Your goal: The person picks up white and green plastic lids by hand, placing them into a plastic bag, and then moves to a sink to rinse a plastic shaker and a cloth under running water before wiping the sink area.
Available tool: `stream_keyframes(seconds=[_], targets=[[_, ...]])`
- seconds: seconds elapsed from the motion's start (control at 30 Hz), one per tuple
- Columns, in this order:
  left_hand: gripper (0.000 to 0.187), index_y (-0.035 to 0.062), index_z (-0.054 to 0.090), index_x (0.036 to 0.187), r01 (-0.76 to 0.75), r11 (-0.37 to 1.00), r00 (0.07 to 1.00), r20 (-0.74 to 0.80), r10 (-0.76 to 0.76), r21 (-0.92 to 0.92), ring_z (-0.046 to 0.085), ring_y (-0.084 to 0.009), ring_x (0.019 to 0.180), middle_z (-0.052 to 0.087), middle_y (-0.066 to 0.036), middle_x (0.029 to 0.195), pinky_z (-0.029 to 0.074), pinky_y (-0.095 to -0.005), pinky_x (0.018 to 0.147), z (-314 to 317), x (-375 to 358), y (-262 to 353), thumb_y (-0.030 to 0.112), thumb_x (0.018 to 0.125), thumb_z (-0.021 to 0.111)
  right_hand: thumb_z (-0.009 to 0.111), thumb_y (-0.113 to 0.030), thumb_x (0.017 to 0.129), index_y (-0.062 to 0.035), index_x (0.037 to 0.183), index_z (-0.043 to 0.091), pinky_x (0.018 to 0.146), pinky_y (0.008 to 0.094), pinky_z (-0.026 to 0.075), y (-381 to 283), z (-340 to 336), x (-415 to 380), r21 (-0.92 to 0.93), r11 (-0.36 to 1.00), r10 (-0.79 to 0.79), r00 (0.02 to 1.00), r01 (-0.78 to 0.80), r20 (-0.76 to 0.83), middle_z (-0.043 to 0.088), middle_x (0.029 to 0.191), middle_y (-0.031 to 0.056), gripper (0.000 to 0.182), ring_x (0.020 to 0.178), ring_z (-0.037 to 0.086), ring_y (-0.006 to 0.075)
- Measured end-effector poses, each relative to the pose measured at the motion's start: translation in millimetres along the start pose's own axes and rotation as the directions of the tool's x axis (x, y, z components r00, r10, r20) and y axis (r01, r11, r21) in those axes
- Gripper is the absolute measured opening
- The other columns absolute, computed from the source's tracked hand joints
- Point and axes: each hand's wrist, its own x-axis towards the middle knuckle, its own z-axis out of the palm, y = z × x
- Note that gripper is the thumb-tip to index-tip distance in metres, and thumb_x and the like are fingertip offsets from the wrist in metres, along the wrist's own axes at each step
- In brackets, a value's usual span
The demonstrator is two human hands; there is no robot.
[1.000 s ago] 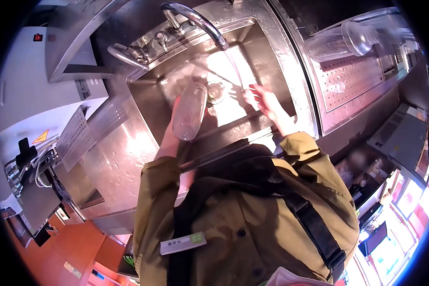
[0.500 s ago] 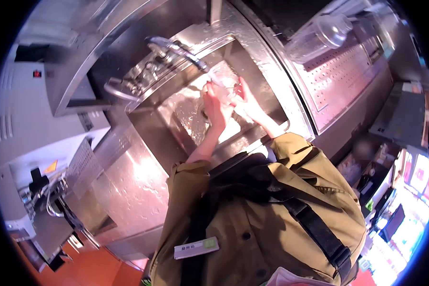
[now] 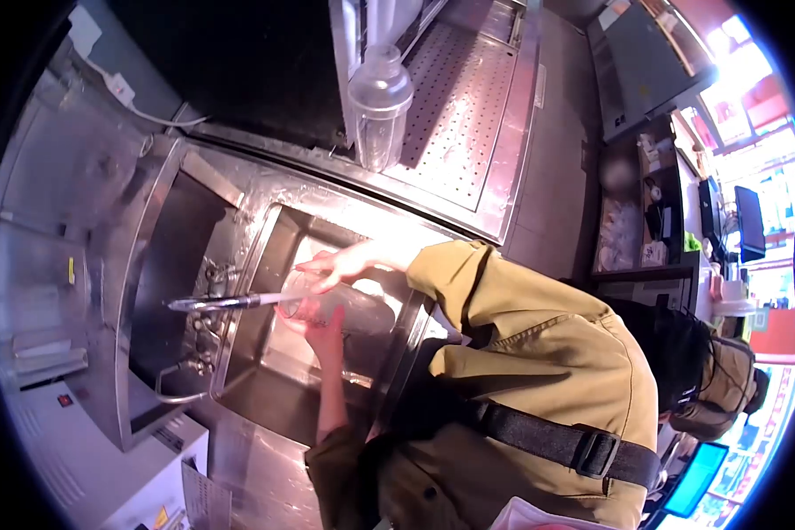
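Under the metal faucet [image 3: 225, 302], my left hand [image 3: 323, 332] has its fingers curled around a clear cup-like vessel [image 3: 295, 302]. Water from the spout runs over the vessel. My right hand [image 3: 344, 265] is on its other side, close to the rim, with fingers stretched out and apart. Both hands are over the stainless steel sink [image 3: 278, 393], sleeves pulled back from the wrists. The vessel's far side is partly hidden by the stream and my fingers.
A clear shaker with a domed lid [image 3: 382, 106] stands by a perforated drain tray [image 3: 455, 115] beyond the sink. A curved metal tap [image 3: 181, 389] is at the sink's back edge. A grey-white machine [image 3: 79, 450] stands at lower left, a monitor [image 3: 698, 477] at lower right.
My view has turned, so the sink now appears further left and the shaker upright at top. My right hand's fingers have spread from around the vessel; the left stays on it.
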Motion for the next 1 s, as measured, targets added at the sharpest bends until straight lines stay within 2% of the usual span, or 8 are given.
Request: stream_keyframes(seconds=[0.1, 0.3, 0.4, 0.53, 0.6, 0.7, 0.83, 1.0], targets=[[0.103, 0.01, 0.005, 0.139, -0.051, 0.964, 0.932, -0.334, 0.14, 0.262, 0.042, -0.0316, 0.111, 0.033, -0.022, 0.128, 0.038, -0.0422, 0.091, 32.4, -9.8, 24.4, 0.013, 0.065, 0.076, 0.056, -0.038, 0.082, -0.0018, 0.138, 0.017, 0.105, 0.0395, 0.025, 12.7, 26.6, -0.5, -0.084, 0.989, -0.133, 0.972, 0.118, -0.192, 0.026, 0.138, 0.022, 0.077, 0.128, 0.026, 0.0307], [0.101, 0.0018, 0.013, 0.138, -0.226, 0.577, 0.871, -0.103, 0.481, 0.785, 0.037, -0.035, 0.114, 0.032, -0.023, 0.126, 0.032, -0.0426, 0.095, 17.4, -17.8, 3.3, 0.02, 0.061, 0.077, 0.077, -0.03, 0.063, -0.0031, 0.136, 0.015, 0.099, 0.0353, 0.032, 8.9, 59.5, -15.2, 0.211, 0.97, -0.025, 0.914, 0.121, -0.406, 0.031, 0.134, 0.0186, 0.099, 0.123, 0.032, 0.0294], [0.105, 0.0023, 0.01, 0.138, -0.161, 0.929, 0.979, -0.067, 0.194, 0.333, 0.034, -0.0329, 0.119, 0.03, -0.022, 0.129, 0.029, -0.0425, 0.098, -24.8, -17.6, 13.8, 0.013, 0.059, 0.077, 0.078, -0.023, 0.061, -0.0054, 0.133, 0.021, 0.097, 0.0349, 0.034, 15.5, 33.1, 1.2, -0.027, 0.965, -0.261, 0.953, 0.26, -0.151, 0.036, 0.128, 0.0155, 0.094, 0.118, 0.036, 0.0276], [0.11, 0.0136, 0.0, 0.139, -0.06, 0.993, 0.996, 0.064, 0.067, -0.105, 0.032, -0.0285, 0.123, 0.028, -0.022, 0.132, 0.034, -0.0398, 0.096, -19.7, -3.4, 17.5, -0.005, 0.059, 0.073, 0.078, -0.028, 0.062, -0.0038, 0.137, 0.016, 0.105, 0.0369, 0.022, 13.4, 14.5, 20.7, 0.289, 0.951, -0.167, 0.97, 0.112, 0.174, 0.02, 0.14, 0.0154, 0.101, 0.13, 0.019, 0.0252], [0.1, 0.0164, 0.009, 0.136, -0.098, 0.995, 0.993, -0.071, 0.099, 0.021, 0.041, -0.0264, 0.112, 0.034, -0.018, 0.127, 0.04, -0.0392, 0.091, -7.0, 5.9, 0.6, -0.005, 0.061, 0.072, 0.064, -0.047, 0.073, -0.0004, 0.137, 0.013, 0.106, 0.038, 0.02, 10.1, 2.9, 15.0, -0.479, 0.876, 0.052, 0.998, -0.062, -0.035, 0.015, 0.141, 0.02, 0.095, 0.131, 0.015, 0.0318], [0.097, 0.0119, 0.014, 0.134, -0.032, 0.999, 0.909, -0.414, 0.047, 0.043, 0.041, -0.0244, 0.108, 0.038, -0.013, 0.118, 0.043, -0.0382, 0.085, 7.3, 12.0, 5.6, -0.003, 0.06, 0.073, 0.069, -0.046, 0.069, -0.0004, 0.138, 0.01, 0.105, 0.0375, 0.022, 49.7, 10.9, 6.4, -0.318, 0.947, -0.097, 0.986, 0.05, -0.133, 0.017, 0.139, 0.0228, 0.101, 0.13, 0.018, 0.0328], [0.095, 0.0124, 0.019, 0.133, -0.215, 0.843, 0.94, -0.13, 0.316, 0.493, 0.041, -0.0267, 0.108, 0.033, -0.013, 0.123, 0.042, -0.0401, 0.088, 14.0, 3.2, 16.4, 0.012, 0.06, 0.079, 0.078, -0.037, 0.061, -0.0023, 0.138, -0.005, 0.108, 0.0379, 0.014, 48.2, 37.4, -33.8, -0.224, 0.974, -0.01, 1.0, 0.008, -0.009, 0.008, 0.143, 0.0231, 0.118, 0.132, 0.013, 0.0336], [0.09, 0.0175, 0.016, 0.129, 0.044, 0.947, 0.848, -0.489, -0.204, -0.319, 0.051, -0.0216, 0.082, 0.044, -0.011, 0.105, 0.049, -0.036, 0.07, -17.5, 31.8, -37.7, 0.01, 0.063, 0.077, 0.08, -0.032, 0.06, -0.0046, 0.137, 0.006, 0.102, 0.0367, 0.023, 102.9, 55.1, -35.6, 0.141, 0.982, 0.13, 0.991, -0.129, -0.004, 0.023, 0.136, 0.0202, 0.11, 0.126, 0.022, 0.0288]])
